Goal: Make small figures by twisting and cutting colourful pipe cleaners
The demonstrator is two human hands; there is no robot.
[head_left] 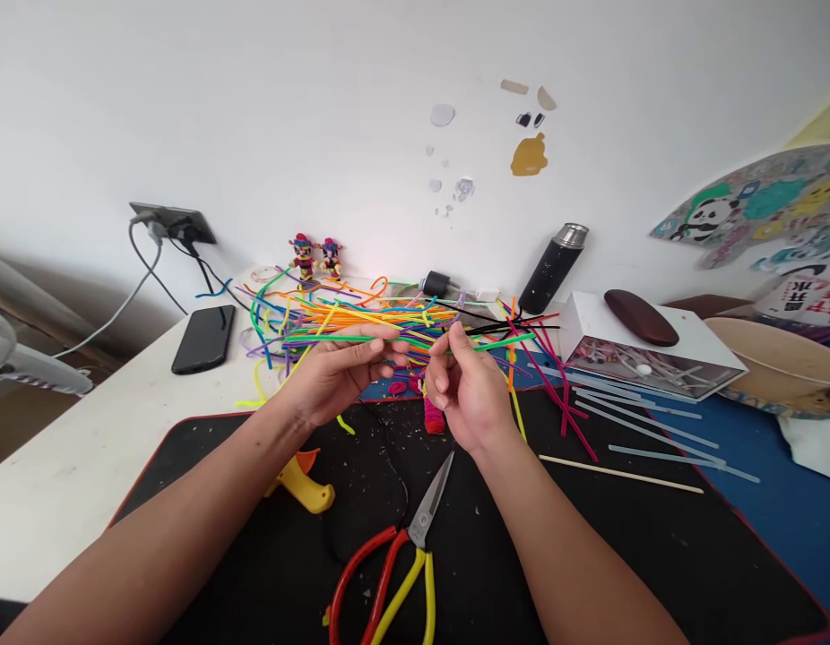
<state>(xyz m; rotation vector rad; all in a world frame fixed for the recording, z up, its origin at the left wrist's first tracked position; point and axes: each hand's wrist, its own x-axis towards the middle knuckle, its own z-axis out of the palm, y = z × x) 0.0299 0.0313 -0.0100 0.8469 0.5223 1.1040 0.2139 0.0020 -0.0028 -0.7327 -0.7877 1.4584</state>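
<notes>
My left hand point(348, 372) and my right hand point(470, 385) are raised over the middle of the table with their fingers curled. A green pipe cleaner point(505, 343) runs sideways between them, pinched at the thumb and forefinger of each. Just behind lies a loose heap of pipe cleaners point(375, 313) in orange, yellow, purple, green and blue. Below the hands, a small pink wound piece point(434, 416) rests on the black mat point(496, 546). Scissors point(421, 528) with red and yellow handles lie nearer me, blades pointing away. The fingertips partly hide the strand's middle.
A yellow glue gun point(306, 484) lies left of the scissors. On the right are a wooden stick point(620, 474), clear glue sticks point(647, 417) and a white box point(657, 345). A black flask point(553, 269), two small figures point(314, 258) and a phone point(203, 339) stand or lie farther back.
</notes>
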